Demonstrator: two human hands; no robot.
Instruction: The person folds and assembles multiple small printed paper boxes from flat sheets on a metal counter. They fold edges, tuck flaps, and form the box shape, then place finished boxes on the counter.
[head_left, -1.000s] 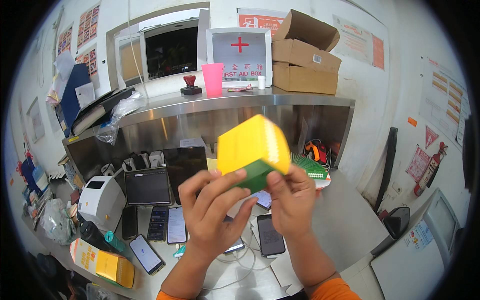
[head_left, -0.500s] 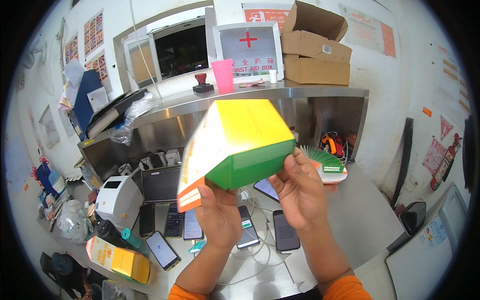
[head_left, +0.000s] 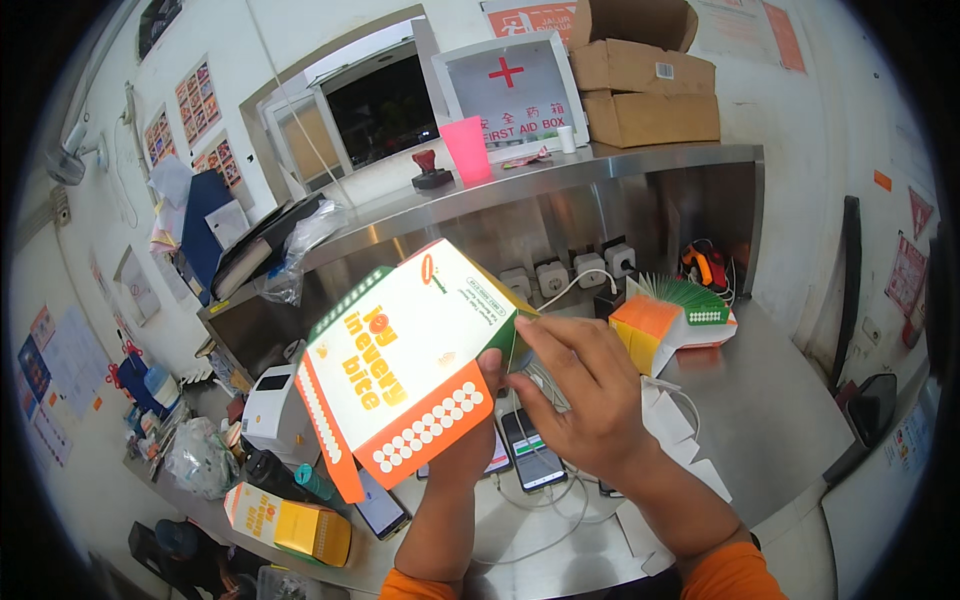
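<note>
A paper food carton (head_left: 390, 360) in white, orange, green and yellow is held up over the table, its white printed face turned toward me. My left hand (head_left: 465, 450) grips it from underneath, thumb at the right edge and the other fingers hidden behind the box. At the carton's green right corner is my right hand (head_left: 590, 400), its fingers and thumb bent around that edge. A second carton (head_left: 290, 525) of the same kind lies at the lower left. Another carton (head_left: 645, 325), orange and yellow with a green stack fanned beside it, sits at the right.
Phones and white cables lie below my hands, including a dark phone (head_left: 533, 450). A white printer (head_left: 275, 410) and a teal bottle (head_left: 317, 482) stand left. White paper pieces (head_left: 690, 470) lie right. A steel shelf (head_left: 540, 180) runs behind, bearing a pink cup (head_left: 467, 150) and cardboard boxes (head_left: 650, 115).
The carton has turned from its yellow and green sides to its white face, and come lower and left. My right hand has moved to its upper right corner. The view has tilted.
</note>
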